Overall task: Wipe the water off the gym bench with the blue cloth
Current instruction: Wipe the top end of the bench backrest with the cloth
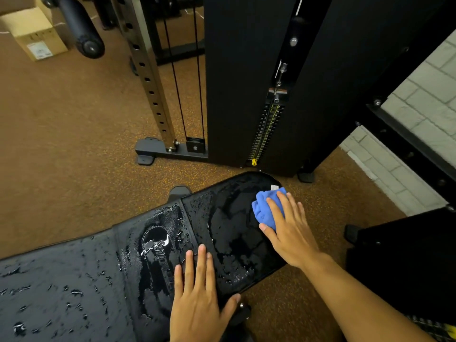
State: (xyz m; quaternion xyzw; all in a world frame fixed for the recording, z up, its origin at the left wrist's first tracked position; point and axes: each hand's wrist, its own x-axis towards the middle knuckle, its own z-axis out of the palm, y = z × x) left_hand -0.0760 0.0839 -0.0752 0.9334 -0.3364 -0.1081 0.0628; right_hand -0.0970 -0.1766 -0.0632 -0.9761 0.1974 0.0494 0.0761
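Head view: right hand (pixel 288 233), fingers flat, presses blue cloth (pixel 265 209) on gym bench (pixel 74 280) rounded end; left hand (pixel 197 299) flat, empty, near edge; water (pixel 158 240) runs leftward lengthwise.

The black gym bench (pixel 74 280) stood on speckled brown floor (pixel 74 156), pads beaded all over with water (pixel 158 240). At the rounded far end sat the bunched blue cloth (pixel 265 209), right hand (pixel 291 233) pressed flat on it. The left hand (pixel 197 299) lay flat at the near edge.
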